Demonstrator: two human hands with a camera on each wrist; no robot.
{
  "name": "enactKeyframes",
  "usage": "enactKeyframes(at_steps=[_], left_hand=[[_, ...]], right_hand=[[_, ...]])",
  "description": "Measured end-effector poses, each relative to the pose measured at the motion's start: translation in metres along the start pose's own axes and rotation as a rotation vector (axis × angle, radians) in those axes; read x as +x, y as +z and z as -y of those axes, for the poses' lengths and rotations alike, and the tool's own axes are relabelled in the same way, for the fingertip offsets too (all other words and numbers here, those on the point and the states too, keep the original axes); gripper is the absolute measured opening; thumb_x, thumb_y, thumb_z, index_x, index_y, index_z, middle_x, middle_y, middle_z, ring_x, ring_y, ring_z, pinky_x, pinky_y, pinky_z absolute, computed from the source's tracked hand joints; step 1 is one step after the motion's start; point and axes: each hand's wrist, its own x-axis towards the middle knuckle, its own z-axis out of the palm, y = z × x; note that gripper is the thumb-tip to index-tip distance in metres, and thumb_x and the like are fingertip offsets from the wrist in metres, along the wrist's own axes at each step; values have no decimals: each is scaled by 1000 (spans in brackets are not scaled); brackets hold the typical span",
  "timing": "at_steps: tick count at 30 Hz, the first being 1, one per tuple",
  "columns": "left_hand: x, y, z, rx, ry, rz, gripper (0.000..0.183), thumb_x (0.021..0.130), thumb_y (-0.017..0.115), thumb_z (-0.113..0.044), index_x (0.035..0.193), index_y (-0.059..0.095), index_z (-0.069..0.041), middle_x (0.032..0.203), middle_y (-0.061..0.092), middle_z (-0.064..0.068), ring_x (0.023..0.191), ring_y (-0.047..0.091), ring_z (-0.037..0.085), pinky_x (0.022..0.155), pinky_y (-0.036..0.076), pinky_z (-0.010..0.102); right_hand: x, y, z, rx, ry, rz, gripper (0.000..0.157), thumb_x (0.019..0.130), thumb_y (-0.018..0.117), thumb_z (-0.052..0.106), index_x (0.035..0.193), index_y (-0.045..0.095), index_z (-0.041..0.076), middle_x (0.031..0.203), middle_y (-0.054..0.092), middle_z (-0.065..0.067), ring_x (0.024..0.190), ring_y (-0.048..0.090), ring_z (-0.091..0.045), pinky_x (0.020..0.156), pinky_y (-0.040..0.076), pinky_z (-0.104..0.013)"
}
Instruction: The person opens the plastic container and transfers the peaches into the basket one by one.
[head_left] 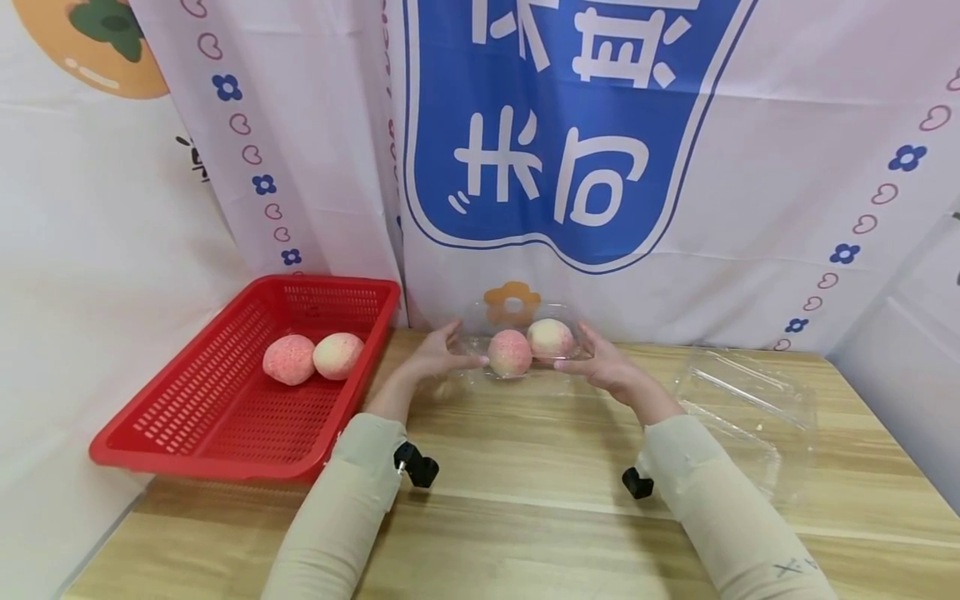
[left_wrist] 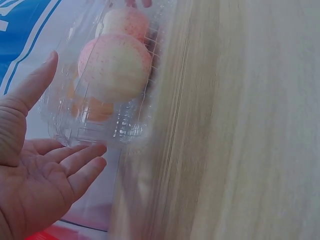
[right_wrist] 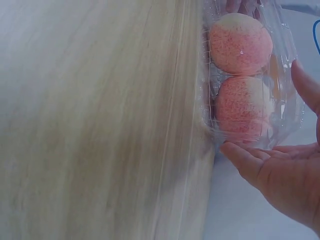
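Two pink and cream peaches, one nearer (head_left: 510, 353) and one behind to the right (head_left: 551, 338), sit in a clear plastic container (left_wrist: 67, 127) at the back of the table. My left hand (head_left: 435, 353) is at the container's left end; in the left wrist view its fingers (left_wrist: 85, 172) are straight, with the thumb spread apart. My right hand (head_left: 604, 364) is at the opposite end; in the right wrist view its fingers (right_wrist: 245, 157) reach along the container's end, nearly straight. Glare on the plastic hides exactly where the fingertips touch.
A red perforated basket (head_left: 225, 468) at the left holds two more peaches (head_left: 289, 360). Another clear plastic container (head_left: 750, 408) lies on the wooden table (head_left: 525, 517) at the right. A printed white curtain (head_left: 322, 150) hangs behind the table's back edge.
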Motion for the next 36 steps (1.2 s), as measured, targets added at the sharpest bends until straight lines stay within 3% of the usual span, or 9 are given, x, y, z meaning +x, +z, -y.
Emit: enactKeyframes(at_steps=[13,20,26,36], left_hand=[[-7,9,-10,46,52,-46,102,85,79,-31,159,14,-3,165,20,17,151,26,36,122,27,47],[-11,14,-19,44,70,-53,104,84,80,-35,159,15,-4,165,22,16,151,26,35,122,28,48],[-17,18,-24,58,108,-66,103,84,80,-33,158,16,-2,164,22,17,151,26,34,122,29,47],[-31,26,-30,81,100,-52,104,83,80,-36,158,17,-4,164,22,17,150,27,37,120,30,50]], right_hand=[[-9,-7,-2,-50,-30,-28,102,92,68,16,158,-9,3,166,-4,-23,154,1,-41,122,18,-58],[-20,-14,0,-90,-51,-36,103,92,69,18,158,-8,4,165,0,-24,150,14,-46,121,21,-59],[-33,-17,2,-116,-71,-47,103,92,70,21,158,-7,3,165,0,-24,149,16,-48,121,22,-57],[-53,-17,1,-150,-105,-55,103,92,71,20,158,-5,1,164,2,-26,146,22,-50,119,27,-56]])
